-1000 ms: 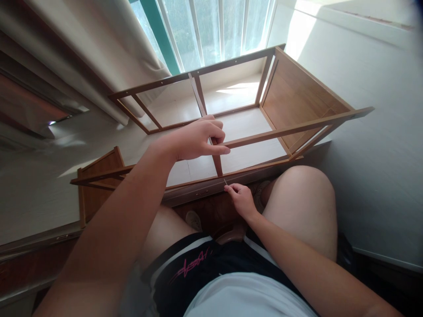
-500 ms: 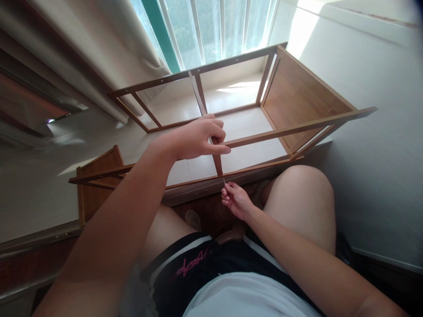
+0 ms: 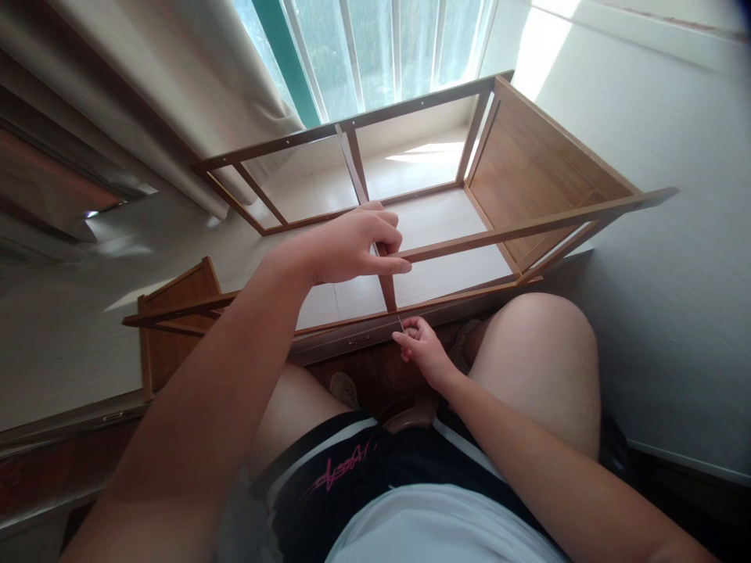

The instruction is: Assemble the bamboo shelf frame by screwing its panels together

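Note:
A brown wooden furniture frame (image 3: 481,237) of slim rails lies in front of me, with a solid wooden panel (image 3: 545,176) at its right end. My left hand (image 3: 357,242) is closed over the near upper rail where it meets a middle crossbar (image 3: 388,294). Below that, my right hand (image 3: 427,352) pinches a thin metal rod (image 3: 400,321), its tip at the lower end of the crossbar. My fingers cover the rod's other end. Whether the tip sits in a fastener is too small to tell.
Another wooden panel (image 3: 181,313) stands at the left end of the frame. Beige curtains (image 3: 176,86) hang at upper left beside a bright barred window (image 3: 387,55). A pale wall (image 3: 674,258) rises close on the right. My knees flank the frame's near edge.
My right fingers have turned and changed their pinch on the metal rod, shifting slightly right. The frame's right end has moved a little to the right in view. My left hand keeps its grip.

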The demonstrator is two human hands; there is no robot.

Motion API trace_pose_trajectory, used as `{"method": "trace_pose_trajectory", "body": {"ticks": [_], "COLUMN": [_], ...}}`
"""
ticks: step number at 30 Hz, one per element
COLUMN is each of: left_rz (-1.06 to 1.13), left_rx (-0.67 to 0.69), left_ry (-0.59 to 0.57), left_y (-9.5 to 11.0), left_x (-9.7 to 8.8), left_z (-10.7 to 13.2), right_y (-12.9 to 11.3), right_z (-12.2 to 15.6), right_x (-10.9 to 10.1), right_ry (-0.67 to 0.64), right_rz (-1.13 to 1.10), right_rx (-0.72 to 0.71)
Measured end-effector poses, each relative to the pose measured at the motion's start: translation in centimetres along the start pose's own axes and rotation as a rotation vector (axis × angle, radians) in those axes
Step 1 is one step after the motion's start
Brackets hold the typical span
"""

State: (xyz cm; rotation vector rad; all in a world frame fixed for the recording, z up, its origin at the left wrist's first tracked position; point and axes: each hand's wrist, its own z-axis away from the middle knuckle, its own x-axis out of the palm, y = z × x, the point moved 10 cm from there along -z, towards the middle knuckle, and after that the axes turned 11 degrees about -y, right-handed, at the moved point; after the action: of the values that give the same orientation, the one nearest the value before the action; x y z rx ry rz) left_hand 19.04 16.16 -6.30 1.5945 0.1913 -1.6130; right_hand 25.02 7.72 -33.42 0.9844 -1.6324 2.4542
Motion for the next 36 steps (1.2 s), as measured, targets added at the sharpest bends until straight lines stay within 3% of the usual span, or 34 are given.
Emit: {"method": "trace_pose_trajectory", "body": {"ticks": [6, 12, 18, 21, 31, 36], "left_rz": [-0.004, -0.005, 0.009, 0.005, -0.001, 0.016], "left_rx": [0.005, 0.006, 0.002, 0.001, 0.004, 0.006], "left_ry": [0.002, 0.006, 0.003, 0.002, 0.005, 0.010], "left_y": [0.0, 0.1, 0.0, 0.0, -0.1, -0.1], "left_x": [0.0, 0.0, 0.0, 0.0, 0.0, 0.0], "left_z": [0.0, 0.0, 0.0, 0.0, 0.0, 0.0], "right_y": [-0.5, -0.8, -2.8, -2.1, 3.4, 3.8], "right_z": [0.1, 0.6, 1.3, 1.2, 1.4, 1.3], "right_x": [-0.5, -1.4, -1.3, -1.2, 1.9, 3.4], "right_ry": [0.011, 0.070, 0.109, 0.086, -0.113, -0.198], "right_rz": [0.205, 0.433, 0.718, 0.565, -0.517, -0.761], "right_rx": [-0.026, 0.040, -0.010, 0.023, 0.292, 0.326]}}
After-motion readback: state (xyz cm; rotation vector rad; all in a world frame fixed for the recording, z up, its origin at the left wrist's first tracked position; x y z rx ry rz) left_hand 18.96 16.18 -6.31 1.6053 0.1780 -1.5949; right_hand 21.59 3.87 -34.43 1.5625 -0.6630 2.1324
